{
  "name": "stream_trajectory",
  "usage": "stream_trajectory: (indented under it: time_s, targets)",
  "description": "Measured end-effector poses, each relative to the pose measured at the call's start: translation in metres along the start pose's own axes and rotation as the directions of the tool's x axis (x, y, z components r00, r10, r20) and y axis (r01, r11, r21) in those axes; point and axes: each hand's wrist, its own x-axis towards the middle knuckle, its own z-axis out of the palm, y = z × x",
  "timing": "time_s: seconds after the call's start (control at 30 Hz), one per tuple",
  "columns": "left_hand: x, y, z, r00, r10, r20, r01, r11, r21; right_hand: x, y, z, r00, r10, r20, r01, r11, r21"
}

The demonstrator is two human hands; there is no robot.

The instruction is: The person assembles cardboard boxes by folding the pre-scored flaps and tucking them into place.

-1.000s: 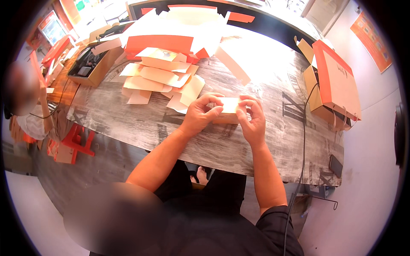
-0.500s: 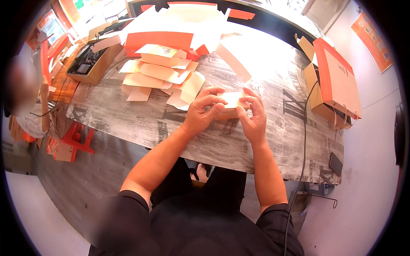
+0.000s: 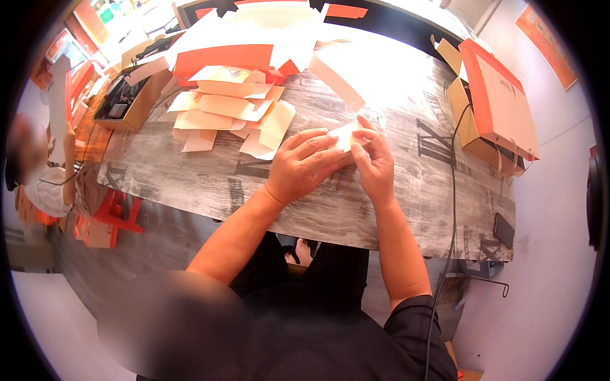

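A small pale cardboard box point(image 3: 345, 136) sits between my two hands above the near middle of the table. My left hand point(image 3: 302, 164) is closed on its left side, palm and fingers covering most of the front. On the other side, my right hand point(image 3: 376, 164) grips the box with thumb and fingers. Much of the box is hidden by the hands, and glare washes out its top. To the left of my left hand lies a loose pile of partly folded pale cardboard boxes point(image 3: 219, 120). Beyond my hands is a loose cardboard flap point(image 3: 337, 82).
Large orange-and-white cartons point(image 3: 222, 57) stand behind the pile. An open carton point(image 3: 136, 105) of dark items is at far left, near a person point(image 3: 54, 184). An orange-and-white box point(image 3: 499, 105), black cable point(image 3: 454, 184) and phone point(image 3: 503, 230) are on the right of the table point(image 3: 406, 216).
My left hand has turned and flattened over the front of the small box, which now appears tilted and more covered. The right hand keeps its grip. The whole view has shifted slightly.
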Motion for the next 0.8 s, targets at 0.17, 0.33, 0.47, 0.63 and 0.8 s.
stream_trajectory:
  time_s: [0.17, 0.33, 0.47, 0.63, 0.8]
  targets:
    - [0.0020, 0.0040, 0.0024, 1.000, 0.001, -0.006, -0.001, 0.999, 0.039, 0.0005, 0.0024, -0.0010, 1.000, 0.023, 0.010, -0.024, 0.995, 0.101]
    - [0.0021, 0.0032, 0.0009, 1.000, 0.005, 0.017, -0.005, 0.999, 0.049, 0.0015, 0.0032, -0.0032, 0.999, 0.014, 0.039, -0.015, 0.999, 0.037]
    - [0.0034, 0.0046, 0.0036, 1.000, 0.011, 0.002, -0.011, 1.000, 0.023, 0.0008, 0.0058, -0.0021, 1.000, 0.009, 0.017, -0.010, 0.997, 0.076]
    - [0.0046, 0.0041, 0.0047, 1.000, -0.002, 0.002, 0.002, 1.000, -0.008, 0.0009, 0.0066, -0.0019, 1.000, -0.010, 0.018, 0.009, 0.998, 0.068]
    - [0.0036, 0.0044, 0.0061, 1.000, -0.007, -0.005, 0.007, 1.000, -0.020, -0.0006, 0.0033, -0.0024, 1.000, -0.003, 0.011, 0.003, 1.000, 0.019]
